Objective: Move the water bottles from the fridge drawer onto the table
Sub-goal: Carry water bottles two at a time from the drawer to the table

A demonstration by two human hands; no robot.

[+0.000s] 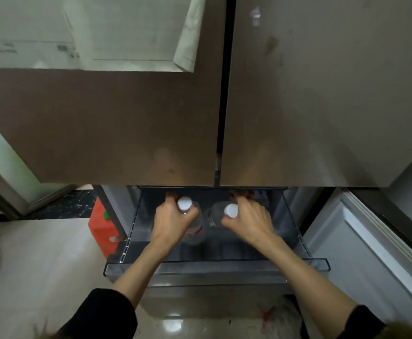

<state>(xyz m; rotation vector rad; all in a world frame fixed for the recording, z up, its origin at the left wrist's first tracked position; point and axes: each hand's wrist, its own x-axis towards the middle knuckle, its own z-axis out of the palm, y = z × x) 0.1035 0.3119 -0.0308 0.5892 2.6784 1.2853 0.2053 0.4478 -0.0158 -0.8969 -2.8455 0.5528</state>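
The clear fridge drawer (214,266) stands pulled out below the two brown fridge doors. Two water bottles stand upright inside it, each with a white cap. My left hand (172,222) grips the neck of the left bottle (184,204), whose red-and-white label shows under my palm. My right hand (251,220) grips the neck of the right bottle (231,211). More red-labelled items sit at the drawer's back, partly hidden under the doors. The table is out of view.
The upper fridge doors (126,123) hang directly above my hands. A white lower door (371,243) stands open at the right. A red crate (102,226) sits on the floor left of the drawer. Pale floor tiles (41,265) stretch to the left.
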